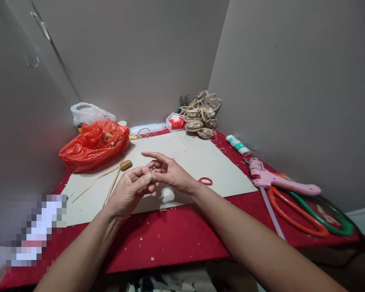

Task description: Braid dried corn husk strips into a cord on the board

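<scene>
One view is taken from near, above and behind the left hand (127, 191) and right hand (173, 175), facing forward and down.

Dim light; glossy highlights on red bag (88, 152); lower-left patch (39, 231) pixelated.

Looks like you're in a little craft workshop nook: pink glue gun (269, 181) by your desk's (170, 247) right edge, thread spool (125, 165), braided cord heap (197, 117) in the far right corner.

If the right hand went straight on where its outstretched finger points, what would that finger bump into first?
Most likely the red plastic bag, toward which the outstretched finger of the right hand points; depth is unclear, so it might pass above.
</scene>
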`<state>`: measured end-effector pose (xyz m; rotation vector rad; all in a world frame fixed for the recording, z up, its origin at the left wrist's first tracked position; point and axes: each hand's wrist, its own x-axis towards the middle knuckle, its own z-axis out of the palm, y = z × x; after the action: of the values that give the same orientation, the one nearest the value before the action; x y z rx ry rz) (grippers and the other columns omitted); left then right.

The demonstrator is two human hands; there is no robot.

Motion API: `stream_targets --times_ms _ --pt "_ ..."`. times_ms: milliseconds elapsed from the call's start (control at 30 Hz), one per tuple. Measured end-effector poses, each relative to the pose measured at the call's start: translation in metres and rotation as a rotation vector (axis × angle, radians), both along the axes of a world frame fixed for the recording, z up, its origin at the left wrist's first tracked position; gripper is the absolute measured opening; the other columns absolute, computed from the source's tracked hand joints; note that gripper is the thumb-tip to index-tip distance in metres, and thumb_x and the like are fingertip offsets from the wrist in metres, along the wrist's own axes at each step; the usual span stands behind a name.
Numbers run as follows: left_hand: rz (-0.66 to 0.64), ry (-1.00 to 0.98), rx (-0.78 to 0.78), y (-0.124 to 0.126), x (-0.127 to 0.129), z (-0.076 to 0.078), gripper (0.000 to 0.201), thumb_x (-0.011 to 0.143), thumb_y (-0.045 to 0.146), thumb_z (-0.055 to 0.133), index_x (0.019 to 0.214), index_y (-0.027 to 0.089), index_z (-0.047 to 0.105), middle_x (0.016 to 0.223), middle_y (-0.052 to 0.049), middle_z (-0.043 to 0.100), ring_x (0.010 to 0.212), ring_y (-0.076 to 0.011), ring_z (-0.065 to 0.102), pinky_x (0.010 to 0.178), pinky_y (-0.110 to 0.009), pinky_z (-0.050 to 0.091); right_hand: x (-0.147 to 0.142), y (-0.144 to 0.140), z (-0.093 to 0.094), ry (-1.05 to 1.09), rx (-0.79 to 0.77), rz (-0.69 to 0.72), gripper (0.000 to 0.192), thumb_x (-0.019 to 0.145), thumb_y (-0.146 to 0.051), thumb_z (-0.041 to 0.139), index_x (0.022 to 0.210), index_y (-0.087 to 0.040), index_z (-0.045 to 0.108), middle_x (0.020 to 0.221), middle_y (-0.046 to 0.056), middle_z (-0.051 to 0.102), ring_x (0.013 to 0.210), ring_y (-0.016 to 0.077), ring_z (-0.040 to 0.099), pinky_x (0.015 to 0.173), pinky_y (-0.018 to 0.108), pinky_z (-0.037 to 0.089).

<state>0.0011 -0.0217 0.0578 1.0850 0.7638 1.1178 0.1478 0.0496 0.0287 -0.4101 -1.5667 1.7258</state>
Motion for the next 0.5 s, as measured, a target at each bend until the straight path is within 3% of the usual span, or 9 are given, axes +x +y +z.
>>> stream_targets --times_ms 233,500 --pt "-0.016 0.005 -0.003 -0.0005 0.0000 -0.0002 0.021 0.080 0.031 0.064 0.072 0.014 0.054 0.061 0.001 0.052 0.059 -0.0086 0.049 0.057 -0.020 0.041 -0.0006 -0.0026 0.0008 0.042 -0.043 0.041 0.065 0.070 -0.028 0.075 0.128 -0.025 0.048 0.089 -0.001 0.058 0.066 0.0080 0.059 0.051 0.016 0.048" --pt "0.235 0.051 0.136 -0.0074 0.0097 -0.0026 0.017 0.081 0.030 0.064 0.077 0.017 0.053 0.061 0.002 0.056 0.059 -0.0101 0.054 0.062 -0.025 0.046 -0.0092 -0.0059 -0.0020 0.113 -0.165 0.053 0.062 0.071 -0.033 0.075 0.126 -0.025 0.048 0.087 -0.001 0.061 0.052 0.0069 0.059 0.043 0.017 0.046"
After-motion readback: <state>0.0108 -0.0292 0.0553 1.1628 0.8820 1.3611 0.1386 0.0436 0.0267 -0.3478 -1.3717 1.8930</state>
